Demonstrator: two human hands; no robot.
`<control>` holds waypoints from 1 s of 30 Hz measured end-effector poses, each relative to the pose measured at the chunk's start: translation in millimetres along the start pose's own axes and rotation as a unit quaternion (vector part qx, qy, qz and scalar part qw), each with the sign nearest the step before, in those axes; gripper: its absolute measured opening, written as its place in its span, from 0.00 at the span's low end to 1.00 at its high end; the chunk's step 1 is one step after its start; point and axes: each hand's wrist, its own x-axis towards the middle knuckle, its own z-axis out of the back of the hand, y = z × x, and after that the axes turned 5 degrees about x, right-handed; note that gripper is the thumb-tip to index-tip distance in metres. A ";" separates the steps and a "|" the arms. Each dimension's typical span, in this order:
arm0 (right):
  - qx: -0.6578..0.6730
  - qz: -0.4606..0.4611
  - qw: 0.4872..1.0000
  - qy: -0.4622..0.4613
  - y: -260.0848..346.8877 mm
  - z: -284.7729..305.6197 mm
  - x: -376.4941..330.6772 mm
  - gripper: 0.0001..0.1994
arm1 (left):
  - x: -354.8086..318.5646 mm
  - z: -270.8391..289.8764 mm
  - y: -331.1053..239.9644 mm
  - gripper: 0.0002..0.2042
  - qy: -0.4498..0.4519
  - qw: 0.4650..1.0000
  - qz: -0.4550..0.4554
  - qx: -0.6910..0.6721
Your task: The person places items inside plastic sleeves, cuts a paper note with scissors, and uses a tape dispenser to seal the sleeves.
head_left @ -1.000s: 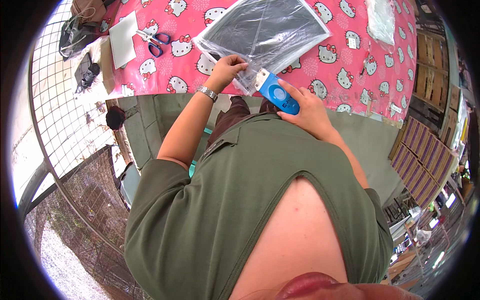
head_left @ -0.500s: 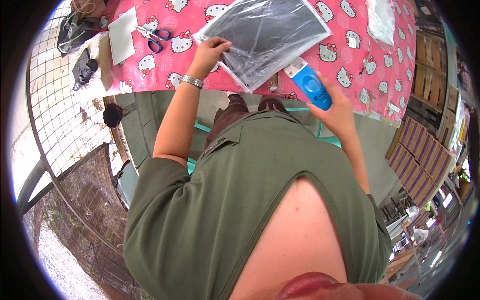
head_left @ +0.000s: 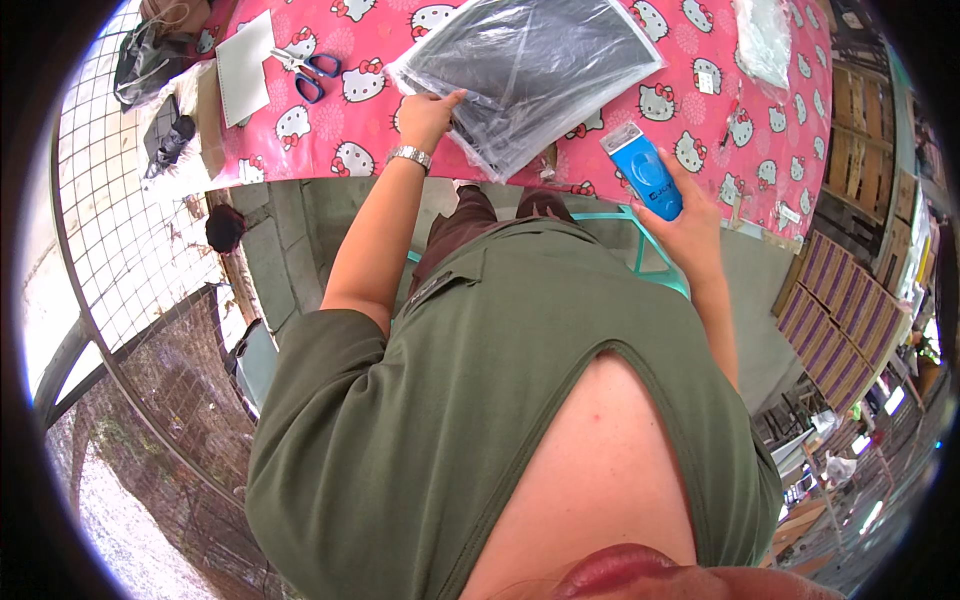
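A flat dark panel wrapped in clear plastic (head_left: 545, 75) lies at a slant on the table in front of me. My left hand (head_left: 425, 118) rests at its left edge, the index finger stretched out over the plastic and the other fingers partly hidden. On that wrist sits a metal-band watch (head_left: 410, 156). To the right of the panel, my right hand (head_left: 690, 215) is closed around a blue oblong object with a pale end (head_left: 645, 175). That object is held above the table's front edge, apart from the panel; its exact kind is unclear.
A pink patterned cloth (head_left: 300, 165) covers the table. Blue-handled scissors (head_left: 308, 70) and a spiral notebook (head_left: 243, 75) lie to the left. Clear plastic packaging (head_left: 763, 45) lies far right. A turquoise stool (head_left: 655, 262) shows below the front edge.
My right hand has drawn the blue object right, away from the panel's edge. My left hand has shifted slightly right, its pinch loosened into a stretched index finger.
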 end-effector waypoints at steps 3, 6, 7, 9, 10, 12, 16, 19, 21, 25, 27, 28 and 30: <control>-0.003 0.015 1.000 -0.007 0.2 -1.1 -1.3 0.37 | 7.9 -5.0 11.8 0.17 0.017 0.993 0.043 -0.106; 0.027 -0.046 0.999 0.005 -0.1 5.1 -4.9 0.37 | -6.5 1.7 6.4 0.08 0.082 0.931 0.126 -0.332; 0.025 -0.055 0.998 0.002 -2.0 6.3 -6.3 0.37 | -8.2 4.3 9.5 0.04 0.084 0.930 0.138 -0.330; 0.020 -0.072 0.997 -0.004 -8.5 9.3 -9.1 0.38 | -7.8 7.7 20.5 0.05 0.096 0.934 0.137 -0.316; 0.012 -0.073 0.997 -0.004 -9.8 10.6 -9.7 0.38 | -8.5 8.2 25.2 0.05 0.102 0.935 0.137 -0.309; -0.005 -0.073 0.997 -0.003 -11.2 12.4 -10.6 0.38 | -5.3 5.7 29.9 0.04 0.094 0.947 0.123 -0.282; 0.001 -0.075 0.997 0.001 -10.9 13.0 -11.1 0.39 | -7.9 2.2 20.4 0.03 0.078 0.942 0.131 -0.299; 0.000 -0.082 0.997 -0.002 -11.0 12.3 -10.7 0.38 | -10.8 1.2 17.7 0.07 0.092 0.917 0.111 -0.373; -0.004 -0.089 0.996 -0.005 -11.9 12.6 -9.3 0.38 | -13.9 2.9 18.3 0.10 0.120 0.848 0.129 -0.500; 0.001 -0.077 0.996 -0.036 -25.3 14.1 -10.9 0.38 | -20.1 2.4 23.1 0.16 0.121 0.768 0.146 -0.612; -0.008 -0.106 0.994 -0.030 -21.8 18.4 -9.1 0.37 | -26.0 -0.1 18.7 0.18 0.044 0.757 0.154 -0.634; -0.011 -0.111 0.993 -0.028 -19.6 19.9 -8.9 0.37 | -30.9 -0.5 12.3 0.19 0.005 0.749 0.158 -0.644; -0.015 -0.121 0.992 -0.026 -16.4 20.6 -7.7 0.37 | -36.8 -1.9 -5.1 0.24 -0.032 0.785 0.143 -0.602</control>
